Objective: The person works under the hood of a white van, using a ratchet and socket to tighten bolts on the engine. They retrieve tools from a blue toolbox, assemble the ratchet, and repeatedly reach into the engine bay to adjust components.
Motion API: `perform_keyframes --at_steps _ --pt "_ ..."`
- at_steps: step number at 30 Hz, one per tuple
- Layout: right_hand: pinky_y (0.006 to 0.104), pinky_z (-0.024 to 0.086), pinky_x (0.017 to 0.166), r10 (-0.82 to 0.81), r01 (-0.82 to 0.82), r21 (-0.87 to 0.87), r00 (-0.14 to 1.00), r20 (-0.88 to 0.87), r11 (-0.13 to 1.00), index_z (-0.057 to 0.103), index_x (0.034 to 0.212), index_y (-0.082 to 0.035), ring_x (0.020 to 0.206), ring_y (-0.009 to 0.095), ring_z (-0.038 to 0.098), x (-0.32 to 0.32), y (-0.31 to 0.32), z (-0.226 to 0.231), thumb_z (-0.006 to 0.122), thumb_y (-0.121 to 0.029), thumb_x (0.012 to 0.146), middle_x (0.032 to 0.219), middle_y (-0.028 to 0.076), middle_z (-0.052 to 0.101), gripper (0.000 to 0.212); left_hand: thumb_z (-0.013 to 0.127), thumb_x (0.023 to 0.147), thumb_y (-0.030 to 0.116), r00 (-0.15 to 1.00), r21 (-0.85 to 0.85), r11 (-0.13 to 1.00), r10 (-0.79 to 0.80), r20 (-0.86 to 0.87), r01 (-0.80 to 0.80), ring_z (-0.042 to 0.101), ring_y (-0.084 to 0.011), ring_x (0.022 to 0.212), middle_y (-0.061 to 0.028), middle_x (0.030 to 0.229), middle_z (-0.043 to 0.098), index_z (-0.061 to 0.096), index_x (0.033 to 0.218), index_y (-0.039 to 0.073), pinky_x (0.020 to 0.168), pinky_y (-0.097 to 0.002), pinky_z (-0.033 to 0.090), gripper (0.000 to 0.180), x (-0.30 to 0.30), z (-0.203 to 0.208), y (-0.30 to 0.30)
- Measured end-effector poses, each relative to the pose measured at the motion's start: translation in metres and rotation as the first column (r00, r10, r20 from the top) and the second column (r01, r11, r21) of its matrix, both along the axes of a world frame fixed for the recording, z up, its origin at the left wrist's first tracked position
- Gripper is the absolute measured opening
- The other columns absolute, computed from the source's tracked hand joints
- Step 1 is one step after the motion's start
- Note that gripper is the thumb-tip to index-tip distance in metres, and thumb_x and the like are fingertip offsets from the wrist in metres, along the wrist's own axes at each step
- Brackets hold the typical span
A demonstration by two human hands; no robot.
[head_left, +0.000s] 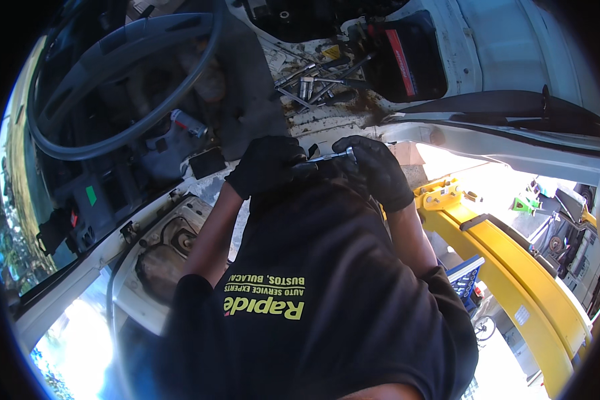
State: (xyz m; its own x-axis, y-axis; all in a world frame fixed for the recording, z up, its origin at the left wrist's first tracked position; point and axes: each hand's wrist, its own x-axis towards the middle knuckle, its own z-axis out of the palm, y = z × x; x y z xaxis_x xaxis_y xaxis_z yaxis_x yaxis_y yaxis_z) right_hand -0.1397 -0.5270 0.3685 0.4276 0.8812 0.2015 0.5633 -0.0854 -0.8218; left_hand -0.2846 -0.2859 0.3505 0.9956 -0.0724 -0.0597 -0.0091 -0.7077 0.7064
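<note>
The person's black shirt (340,267) fills the lower middle, its chest bearing yellow-green lettering (267,299) that appears upside down. A yellow beam (500,267) curves along the right, with a small printed white label (522,315). The steering wheel (203,83) stands at upper left. A dark box (423,60) with a red, white-printed strip sits at upper right. The black-gloved left hand (268,164) and right hand (379,172) have their fingers clamped on opposite ends of a slim silver tool (329,158), which lies before the chest, below scattered wrenches and sockets (317,85).
</note>
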Motion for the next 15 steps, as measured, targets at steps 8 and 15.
perform_keyframes --at_steps 8,15 --pt "0.0239 0.042 0.048 0.097 0.333 0.066 -0.08 -0.992 0.941 0.059 0.129 -0.002 0.055 0.01 0.051 0.004 -0.019 0.001 0.061 -0.022 0.101 0.078 0.003 0.057 0.035 0.072 0.092 0.039 0.997 -0.141 0.989 0.056 0.044 -0.049 0.066 -0.0331 0.074 -0.0152 0.08 0.065 0.072 0.085 0.005 0.066 -0.0438 0.049 0.035 -0.012 0.008 0.001" --pt "0.0379 0.057 0.069 -0.31 0.394 -0.123 0.85 0.426 0.911 0.064 0.135 -0.006 0.079 0.027 0.07 0.089 -0.015 -0.064 0.055 -0.011 0.1 0.1 0.014 0.071 0.037 0.069 0.097 0.03 0.95 0.069 0.955 0.293 -0.104 -0.287 0.066 -0.0286 0.075 -0.0153 0.083 0.069 0.072 0.094 0.004 0.07 -0.0375 0.05 0.026 -0.112 -0.048 0.065"
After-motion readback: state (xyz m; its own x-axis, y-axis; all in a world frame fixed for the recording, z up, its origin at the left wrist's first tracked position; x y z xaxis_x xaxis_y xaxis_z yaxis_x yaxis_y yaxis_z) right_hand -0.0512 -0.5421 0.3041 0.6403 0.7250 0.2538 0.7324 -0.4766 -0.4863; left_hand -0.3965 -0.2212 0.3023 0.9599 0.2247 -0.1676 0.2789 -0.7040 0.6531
